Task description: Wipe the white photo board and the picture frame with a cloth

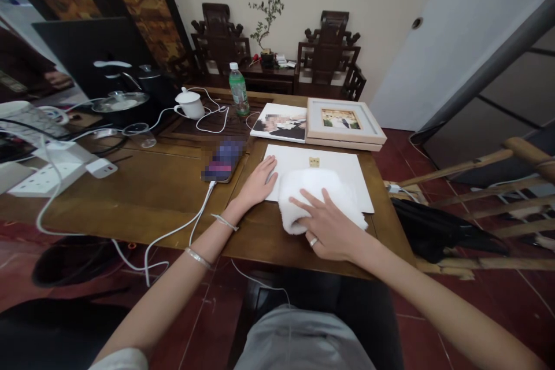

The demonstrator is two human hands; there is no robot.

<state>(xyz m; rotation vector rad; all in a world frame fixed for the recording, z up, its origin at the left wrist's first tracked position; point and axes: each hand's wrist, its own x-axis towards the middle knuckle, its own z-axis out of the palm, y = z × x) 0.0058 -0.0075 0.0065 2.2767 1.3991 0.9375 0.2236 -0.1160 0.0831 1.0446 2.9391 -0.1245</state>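
A white flat panel, apparently the back of a picture with a small brass hanger, lies on the wooden table. My left hand rests flat on the panel's left edge, fingers stretched out. My right hand lies on a white folded cloth that sits on the panel, fingers spread and pressing on it. A ring shows on that hand.
A phone on a white cable lies left of the panel. Behind it are a photo print and stacked frames. A green bottle, white cup, power strip and cables crowd the left. A black bag lies on the floor at right.
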